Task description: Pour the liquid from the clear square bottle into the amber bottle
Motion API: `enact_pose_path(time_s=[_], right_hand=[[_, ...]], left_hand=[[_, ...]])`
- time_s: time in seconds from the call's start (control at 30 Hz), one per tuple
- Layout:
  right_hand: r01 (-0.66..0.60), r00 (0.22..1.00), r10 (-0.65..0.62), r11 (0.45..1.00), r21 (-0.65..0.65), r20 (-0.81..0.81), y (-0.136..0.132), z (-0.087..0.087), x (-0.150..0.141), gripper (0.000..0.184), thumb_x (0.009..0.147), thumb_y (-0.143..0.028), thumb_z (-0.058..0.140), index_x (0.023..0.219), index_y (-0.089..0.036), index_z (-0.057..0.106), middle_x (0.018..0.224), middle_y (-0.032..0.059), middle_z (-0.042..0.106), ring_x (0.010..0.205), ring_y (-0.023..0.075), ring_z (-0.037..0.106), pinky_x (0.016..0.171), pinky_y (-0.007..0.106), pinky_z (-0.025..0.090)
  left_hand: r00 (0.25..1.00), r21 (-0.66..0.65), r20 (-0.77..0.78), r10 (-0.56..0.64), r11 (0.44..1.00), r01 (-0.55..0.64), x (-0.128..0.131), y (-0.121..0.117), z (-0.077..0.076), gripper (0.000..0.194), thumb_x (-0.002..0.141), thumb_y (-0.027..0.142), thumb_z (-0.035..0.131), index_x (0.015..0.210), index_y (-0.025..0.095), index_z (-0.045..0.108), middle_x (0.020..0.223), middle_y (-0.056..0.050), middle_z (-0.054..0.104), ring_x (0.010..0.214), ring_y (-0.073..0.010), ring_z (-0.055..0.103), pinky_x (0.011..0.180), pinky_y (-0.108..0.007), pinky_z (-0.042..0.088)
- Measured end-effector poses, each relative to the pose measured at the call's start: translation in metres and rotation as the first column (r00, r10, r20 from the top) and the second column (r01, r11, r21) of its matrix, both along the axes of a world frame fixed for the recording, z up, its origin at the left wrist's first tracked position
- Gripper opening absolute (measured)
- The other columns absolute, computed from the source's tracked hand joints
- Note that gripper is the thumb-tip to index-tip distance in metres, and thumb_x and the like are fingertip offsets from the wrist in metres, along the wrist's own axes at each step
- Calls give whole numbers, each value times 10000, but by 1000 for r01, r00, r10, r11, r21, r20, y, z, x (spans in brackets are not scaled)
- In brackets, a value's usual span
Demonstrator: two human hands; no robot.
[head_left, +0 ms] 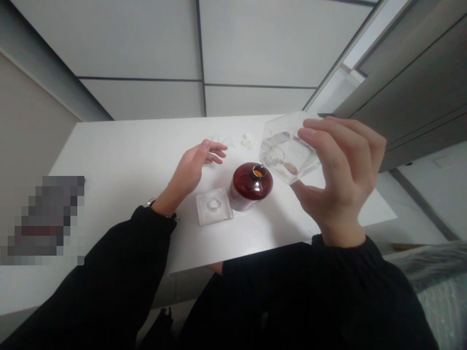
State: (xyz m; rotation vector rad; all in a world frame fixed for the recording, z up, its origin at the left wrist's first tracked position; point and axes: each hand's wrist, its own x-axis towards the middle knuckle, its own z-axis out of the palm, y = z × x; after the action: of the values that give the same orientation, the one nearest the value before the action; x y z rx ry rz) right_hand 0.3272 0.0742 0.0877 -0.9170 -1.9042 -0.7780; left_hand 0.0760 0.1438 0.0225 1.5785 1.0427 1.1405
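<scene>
My right hand (pixel 343 170) grips a clear square bottle (pixel 277 131), tipped so that its threaded neck points down and left. The bottle's mouth is just above the open neck of a dark red-brown bottle (pixel 251 184), which stands upright on the table. Clear liquid shows inside the tilted bottle, close to its neck. My left hand (pixel 199 163) hovers to the left of the brown bottle with fingers loosely stretched, holding nothing. A clear square piece with a round ring in its middle (pixel 204 214) lies on the table, close by the brown bottle's left side.
On the white table (pixel 120 165), crumpled whitish bits (pixel 247 141) lie behind the brown bottle. A pixelated dark object (pixel 47 214) is at the far left. White panels (pixel 146 43) rise behind the table, and its front edge is near my lap.
</scene>
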Motion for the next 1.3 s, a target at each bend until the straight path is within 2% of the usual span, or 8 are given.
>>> enact_pose_path(time_s=[0.53, 0.83, 1.1, 1.3], right_hand=[[-6, 1000, 6, 1000, -20, 15, -1, 1, 0, 447, 1043, -308, 608, 1489, -279, 590, 1304, 55, 740, 1229, 264, 683, 1097, 515, 592], [-24, 999, 24, 1000, 0, 29, 2, -1, 2, 349, 1031, -269, 623, 1364, -170, 659, 1294, 97, 739, 1227, 265, 682, 1112, 479, 568], [-54, 997, 53, 999, 6, 56, 3, -1, 4, 340, 1037, -268, 616, 1341, -122, 661, 1307, 113, 718, 1256, 255, 662, 1130, 442, 541], [-44, 999, 44, 999, 13, 30, 4, -2, 4, 359, 1055, -324, 574, 1378, -186, 648, 1302, 86, 731, 1227, 258, 679, 1105, 475, 562]], left_hand=[[1000, 1, 2, -10, 1000, 10, 0, 1, 0, 667, 1057, 711, 376, 1094, 187, 786, 1152, -105, 797, 907, -202, 740, 939, -374, 572], [1000, -1, -11, -8, 1000, 8, 1, 0, 1, 683, 1048, 731, 368, 1093, 192, 785, 1158, -103, 796, 917, -207, 742, 964, -384, 568], [1000, -4, -14, -9, 1000, 9, 1, 0, 2, 680, 1052, 724, 370, 1101, 189, 787, 1163, -106, 797, 920, -205, 742, 967, -379, 572], [1000, 2, 3, -8, 1000, 8, 1, -1, 2, 674, 1053, 721, 376, 1090, 190, 789, 1175, -109, 794, 913, -201, 745, 953, -375, 575]])
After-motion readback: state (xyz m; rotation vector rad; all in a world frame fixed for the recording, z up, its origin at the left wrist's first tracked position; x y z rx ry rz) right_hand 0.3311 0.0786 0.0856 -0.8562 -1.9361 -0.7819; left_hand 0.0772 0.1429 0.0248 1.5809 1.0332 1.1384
